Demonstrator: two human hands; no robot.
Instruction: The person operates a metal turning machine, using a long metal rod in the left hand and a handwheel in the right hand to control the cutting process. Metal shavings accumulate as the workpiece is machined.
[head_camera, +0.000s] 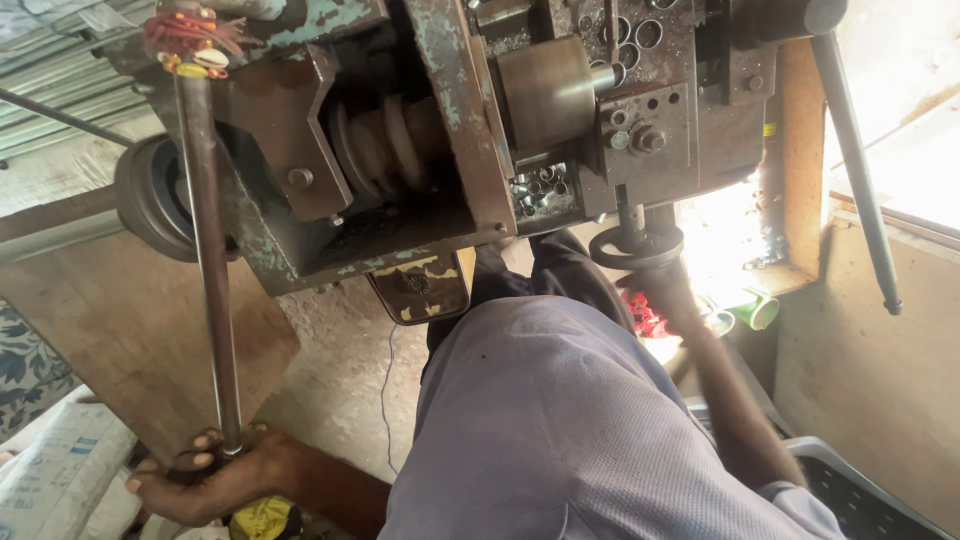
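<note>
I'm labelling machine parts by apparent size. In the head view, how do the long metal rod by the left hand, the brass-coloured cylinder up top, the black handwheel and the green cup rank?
1. Long metal rod, held at its lower end by the left hand.
2. Brass-coloured cylinder.
3. Black handwheel, gripped by the right hand.
4. Green cup.
The cylinder and handwheel look close, and their distances from the camera differ, so that order is unsure.

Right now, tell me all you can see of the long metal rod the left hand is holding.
The long metal rod is a slim, round, dull grey steel bar, worn and smudged. It runs nearly straight from the old machine down the picture to the left hand, whose fingers wrap its lower end. Red and yellow threads are tied around it at the machine end. It passes in front of a dark pulley wheel.
</note>
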